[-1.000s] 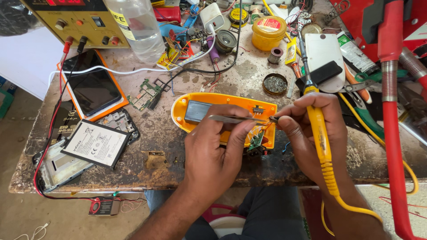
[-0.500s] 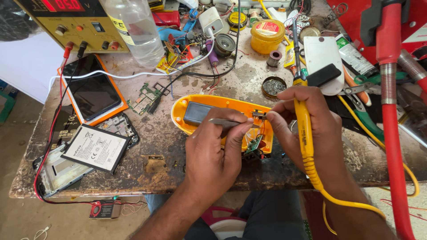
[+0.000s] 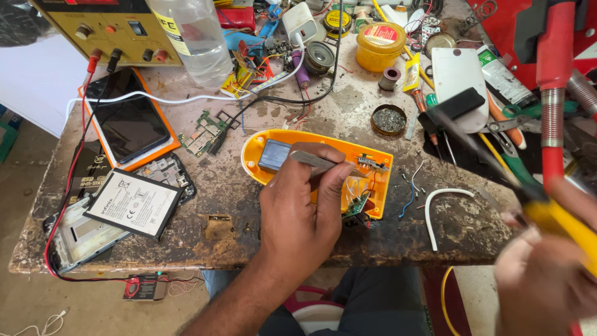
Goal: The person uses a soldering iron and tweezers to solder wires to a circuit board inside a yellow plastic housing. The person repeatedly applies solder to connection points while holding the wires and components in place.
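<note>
Orange casing (image 3: pixel 323 163): left hand (image 3: pixel 298 214) pinches tweezers (image 3: pixel 323 163) over it.

The right hand (image 3: pixel 547 280) is motion-blurred and cut off by the frame's right edge; the yellow-handled tool (image 3: pixel 559 221) it grips smears (tip indistinct) up-left of the grip.

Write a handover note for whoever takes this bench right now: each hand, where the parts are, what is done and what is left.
Left hand: holds metal tweezers over the opened orange casing on the workbench.
Right hand: blurred at the bench's right edge, gripping the yellow-handled soldering iron, tip off the work.
Done: casing open, grey battery and small circuit board exposed.
Left: joints cannot be judged; casing not closed.
</note>
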